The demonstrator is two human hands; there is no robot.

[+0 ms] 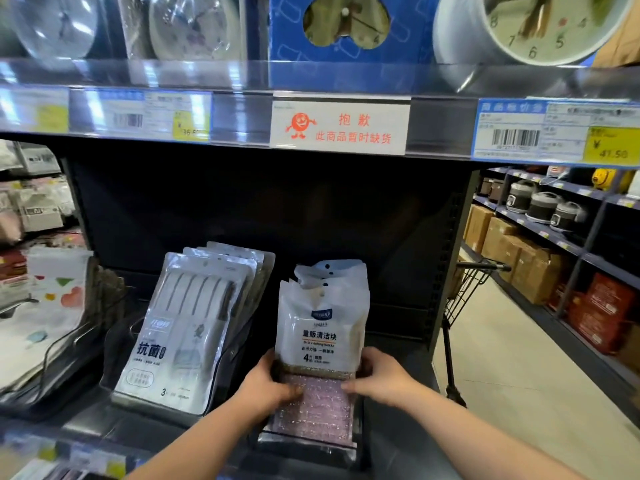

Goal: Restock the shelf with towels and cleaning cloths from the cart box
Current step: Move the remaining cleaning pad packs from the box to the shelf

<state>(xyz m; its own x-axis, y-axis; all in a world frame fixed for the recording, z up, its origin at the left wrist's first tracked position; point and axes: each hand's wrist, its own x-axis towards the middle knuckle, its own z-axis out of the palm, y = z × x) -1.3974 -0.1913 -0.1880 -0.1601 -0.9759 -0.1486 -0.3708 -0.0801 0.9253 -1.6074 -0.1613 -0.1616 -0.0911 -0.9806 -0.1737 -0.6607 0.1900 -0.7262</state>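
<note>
A stack of white packs of cleaning blocks (322, 320) stands upright on the lower shelf (391, 348), the front pack showing pink sponge through its clear bottom. My left hand (273, 382) grips the stack's left side with fingers across the pink part. My right hand (375, 375) grips its right side. To the left leans a row of white cloth packs (194, 323). The cart box is out of view.
Patterned cloth packs (45, 313) lie at the far left. Above is a shelf edge with price tags and an orange out-of-stock sign (341, 124), with clocks (540, 26) on top. A shopping cart (467, 289) stands in the aisle at right, beside shelves of rice cookers and boxes.
</note>
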